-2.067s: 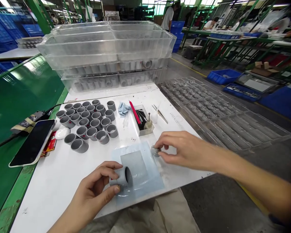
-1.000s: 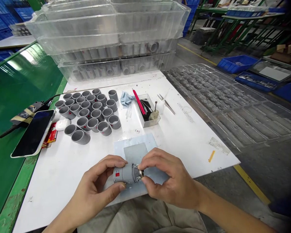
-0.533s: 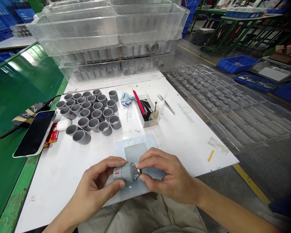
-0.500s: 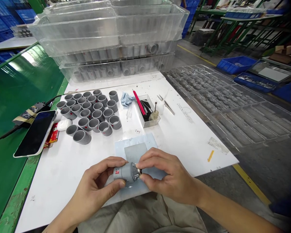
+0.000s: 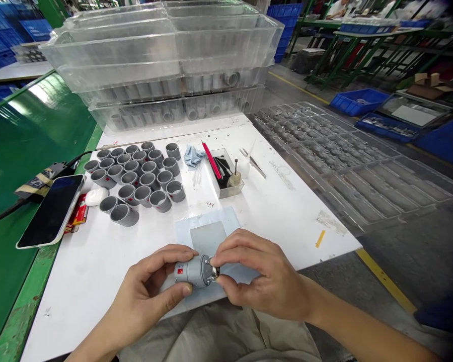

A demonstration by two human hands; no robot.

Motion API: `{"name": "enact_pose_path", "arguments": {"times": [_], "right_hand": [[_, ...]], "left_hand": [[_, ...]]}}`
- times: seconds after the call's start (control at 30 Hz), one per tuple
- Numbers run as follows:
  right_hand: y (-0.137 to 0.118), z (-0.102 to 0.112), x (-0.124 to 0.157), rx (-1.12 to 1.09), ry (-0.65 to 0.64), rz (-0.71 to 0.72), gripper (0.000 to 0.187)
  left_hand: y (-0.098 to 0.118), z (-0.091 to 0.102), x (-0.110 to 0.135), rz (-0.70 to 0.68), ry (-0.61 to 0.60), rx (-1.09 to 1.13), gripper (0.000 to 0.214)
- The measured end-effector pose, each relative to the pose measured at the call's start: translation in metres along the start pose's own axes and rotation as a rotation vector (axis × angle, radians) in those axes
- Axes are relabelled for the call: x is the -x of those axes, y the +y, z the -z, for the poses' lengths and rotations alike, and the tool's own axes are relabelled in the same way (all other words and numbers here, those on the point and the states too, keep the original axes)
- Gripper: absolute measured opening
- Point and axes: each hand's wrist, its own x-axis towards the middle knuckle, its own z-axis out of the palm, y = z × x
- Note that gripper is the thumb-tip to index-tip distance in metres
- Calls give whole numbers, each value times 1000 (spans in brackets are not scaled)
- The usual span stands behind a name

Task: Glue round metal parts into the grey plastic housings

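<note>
left fingers (image 5: 176, 293) clamp a gray cylinder (image 5: 192, 271) while right fingers (image 5: 234, 254) pinch its metal fitting (image 5: 214, 272).

Bare hands (image 5: 262, 274), bare forearms (image 5: 343, 314), beige lap cloth (image 5: 219, 339) (loose, with soft creases)

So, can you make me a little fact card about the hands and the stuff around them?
Left hand: holding a gray tube sideways
Right hand: pinching the metal part at its end
Under them: blue sheet
Beyond: grouped tubes, tweezers
Left edge: phone
</note>
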Motion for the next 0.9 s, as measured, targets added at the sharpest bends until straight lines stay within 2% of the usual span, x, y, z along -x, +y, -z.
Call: {"name": "enact_pose_path", "arguments": {"times": [0.37, 0.5, 0.6, 0.7, 0.77, 0.83, 0.9], "right_hand": [[3, 0, 1, -37, -17, -14, 28], [6, 2, 1, -86, -66, -70, 25], [5, 4, 1, -141, -95, -198, 19], [2, 3, -1, -148, -33, -374, 9], [-1, 0, -2, -129, 13, -414, 8], [-3, -2, -2, -138, 6, -470, 15], [-4, -3, -4, -239, -91, -650, 30]], "left_hand": [[1, 0, 0, -7, -23, -11, 28], [-1, 2, 0, 11, 6, -12, 27], [0, 1, 0, 12, 40, -23, 28], [6, -3, 0, 30, 113, -67, 28], [14, -6, 1, 3, 178, -177, 26], [22, -7, 0, -87, 218, -355, 27], [28, -8, -3, -196, 210, -543, 30]]}}
